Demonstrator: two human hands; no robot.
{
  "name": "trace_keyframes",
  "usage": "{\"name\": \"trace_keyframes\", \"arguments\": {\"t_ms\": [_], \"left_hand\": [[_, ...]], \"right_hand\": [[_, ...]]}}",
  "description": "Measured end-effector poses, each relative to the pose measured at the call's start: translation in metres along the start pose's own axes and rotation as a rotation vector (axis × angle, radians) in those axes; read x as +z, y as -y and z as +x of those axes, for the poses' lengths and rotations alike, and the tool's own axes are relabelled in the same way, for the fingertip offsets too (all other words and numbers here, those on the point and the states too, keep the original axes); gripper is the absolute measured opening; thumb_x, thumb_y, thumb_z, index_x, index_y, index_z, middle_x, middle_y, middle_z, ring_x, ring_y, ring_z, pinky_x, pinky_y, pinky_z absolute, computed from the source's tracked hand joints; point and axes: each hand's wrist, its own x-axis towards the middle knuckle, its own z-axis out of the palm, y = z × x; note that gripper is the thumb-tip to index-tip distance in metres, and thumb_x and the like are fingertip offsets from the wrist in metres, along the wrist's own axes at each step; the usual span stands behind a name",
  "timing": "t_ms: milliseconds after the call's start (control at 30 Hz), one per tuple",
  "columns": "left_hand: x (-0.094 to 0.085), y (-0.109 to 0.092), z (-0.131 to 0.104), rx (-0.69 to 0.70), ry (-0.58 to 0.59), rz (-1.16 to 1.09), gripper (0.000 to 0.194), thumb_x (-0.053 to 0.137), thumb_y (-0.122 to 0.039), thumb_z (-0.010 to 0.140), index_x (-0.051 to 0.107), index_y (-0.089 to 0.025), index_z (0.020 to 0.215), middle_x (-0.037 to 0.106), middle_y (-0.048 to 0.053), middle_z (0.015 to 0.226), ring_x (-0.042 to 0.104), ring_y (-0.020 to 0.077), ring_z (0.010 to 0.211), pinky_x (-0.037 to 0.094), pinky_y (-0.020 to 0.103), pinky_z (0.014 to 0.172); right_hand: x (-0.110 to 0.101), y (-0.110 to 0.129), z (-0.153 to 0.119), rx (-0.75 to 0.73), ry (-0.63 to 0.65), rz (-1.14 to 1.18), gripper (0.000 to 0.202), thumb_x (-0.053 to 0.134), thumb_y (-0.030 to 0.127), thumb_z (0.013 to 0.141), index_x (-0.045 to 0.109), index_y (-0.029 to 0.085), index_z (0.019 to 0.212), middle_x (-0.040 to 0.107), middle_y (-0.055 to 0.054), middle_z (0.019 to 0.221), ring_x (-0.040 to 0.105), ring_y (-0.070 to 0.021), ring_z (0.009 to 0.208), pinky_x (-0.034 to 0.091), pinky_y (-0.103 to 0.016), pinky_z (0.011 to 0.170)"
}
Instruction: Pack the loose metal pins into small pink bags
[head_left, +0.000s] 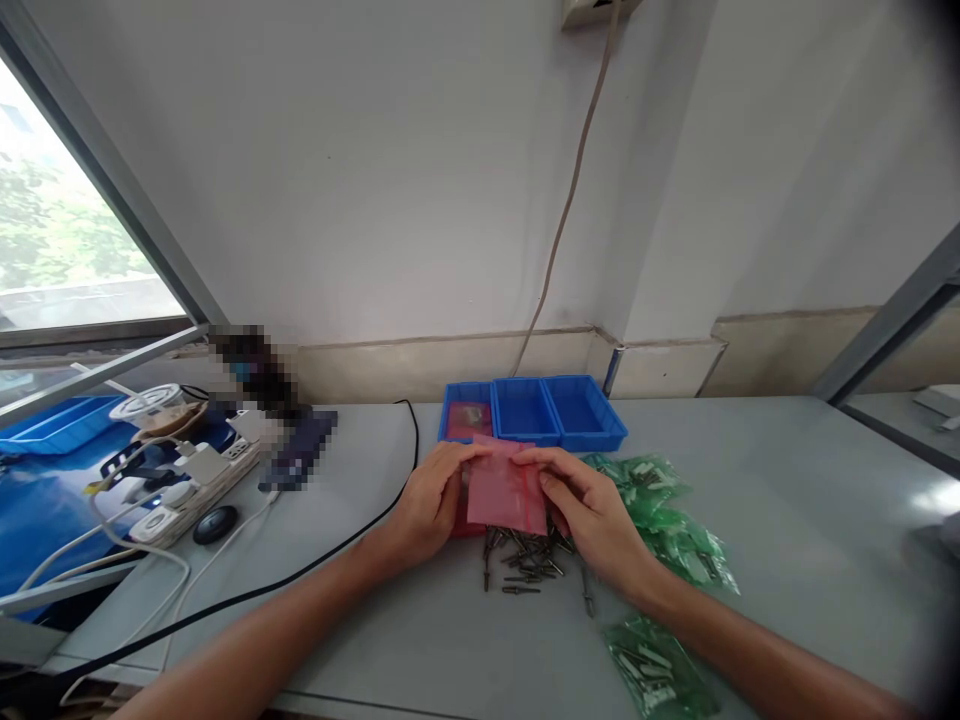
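Observation:
A pink zip bag (504, 492) with a darker red strip near its right side is held up between my two hands. My left hand (431, 497) pinches its upper left edge. On the right side, my right hand (589, 505) grips the bag with thumb and fingers. Below the bag lies a loose pile of metal rivet-like pieces (529, 560), partly hidden by it. More pink plastic (466, 520) shows behind the held bag. Whether the held bag contains anything, I cannot tell.
Three joined blue bins (525, 412) stand against the wall; the left one holds a pink bag (469, 420). Green bags of metal parts (652, 670) lie on the right. A black cable (322, 560), a mouse (215, 525) and power strips (199, 485) are on the left.

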Motion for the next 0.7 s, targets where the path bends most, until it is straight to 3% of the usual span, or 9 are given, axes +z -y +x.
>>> {"name": "trace_keyframes", "arguments": {"t_ms": [100, 167, 267, 367, 467, 567, 700], "left_hand": [[-0.002, 0.001, 0.005, 0.054, -0.025, 0.042, 0.029, 0.053, -0.025, 0.11, 0.067, -0.025, 0.136, 0.071, 0.01, 0.118, 0.064, 0.0252, 0.109, 0.053, 0.039, 0.096], [-0.003, 0.0, 0.009, 0.006, -0.078, 0.072, 0.02, 0.059, -0.028, 0.108, 0.074, -0.024, 0.12, 0.068, 0.009, 0.109, 0.063, 0.0248, 0.104, 0.053, 0.038, 0.092], [-0.005, 0.004, 0.013, -0.133, -0.158, 0.092, 0.021, 0.059, -0.034, 0.109, 0.074, -0.022, 0.101, 0.068, 0.006, 0.099, 0.062, 0.0228, 0.095, 0.051, 0.036, 0.088], [-0.009, 0.017, 0.018, -0.298, -0.259, 0.031, 0.019, 0.061, -0.038, 0.108, 0.066, -0.023, 0.117, 0.07, 0.001, 0.091, 0.062, 0.0195, 0.083, 0.049, 0.032, 0.08], [-0.012, 0.035, 0.023, -0.327, -0.351, 0.001, 0.032, 0.061, -0.038, 0.107, 0.052, -0.022, 0.133, 0.069, -0.002, 0.082, 0.063, 0.0188, 0.077, 0.049, 0.031, 0.079], [-0.013, 0.049, 0.028, -0.298, -0.336, 0.07, 0.021, 0.057, -0.039, 0.109, 0.06, -0.021, 0.121, 0.071, 0.001, 0.089, 0.064, 0.0196, 0.082, 0.051, 0.033, 0.082], [-0.012, 0.057, 0.033, -0.25, -0.239, 0.125, 0.021, 0.054, -0.035, 0.11, 0.071, -0.023, 0.112, 0.075, 0.006, 0.11, 0.065, 0.0242, 0.104, 0.051, 0.038, 0.095]], "right_hand": [[-0.001, -0.002, 0.002, 0.02, 0.026, 0.016, 0.024, 0.062, 0.037, 0.102, 0.074, 0.022, 0.116, 0.074, -0.006, 0.106, 0.065, -0.0187, 0.082, 0.05, -0.028, 0.064], [0.0, -0.004, 0.002, 0.045, 0.049, 0.024, 0.026, 0.064, 0.041, 0.102, 0.071, 0.022, 0.118, 0.073, -0.006, 0.103, 0.063, -0.017, 0.076, 0.047, -0.026, 0.059], [0.002, -0.006, 0.002, 0.077, 0.046, 0.04, 0.031, 0.062, 0.046, 0.104, 0.066, 0.023, 0.125, 0.073, -0.005, 0.1, 0.059, -0.0156, 0.071, 0.042, -0.025, 0.053], [0.002, -0.008, 0.003, 0.083, 0.038, 0.044, 0.032, 0.061, 0.046, 0.104, 0.062, 0.024, 0.128, 0.071, -0.004, 0.099, 0.058, -0.0156, 0.072, 0.039, -0.024, 0.051], [0.003, -0.008, 0.003, 0.094, 0.046, 0.049, 0.029, 0.061, 0.046, 0.104, 0.061, 0.025, 0.124, 0.069, -0.003, 0.096, 0.058, -0.016, 0.073, 0.039, -0.024, 0.051], [0.004, -0.008, 0.0, 0.112, 0.06, 0.042, 0.025, 0.06, 0.046, 0.104, 0.061, 0.025, 0.117, 0.068, -0.003, 0.095, 0.057, -0.0156, 0.071, 0.041, -0.025, 0.053], [0.005, -0.008, -0.002, 0.115, 0.074, 0.011, 0.023, 0.06, 0.046, 0.105, 0.062, 0.025, 0.114, 0.067, -0.002, 0.093, 0.056, -0.0155, 0.071, 0.042, -0.025, 0.055]]}}
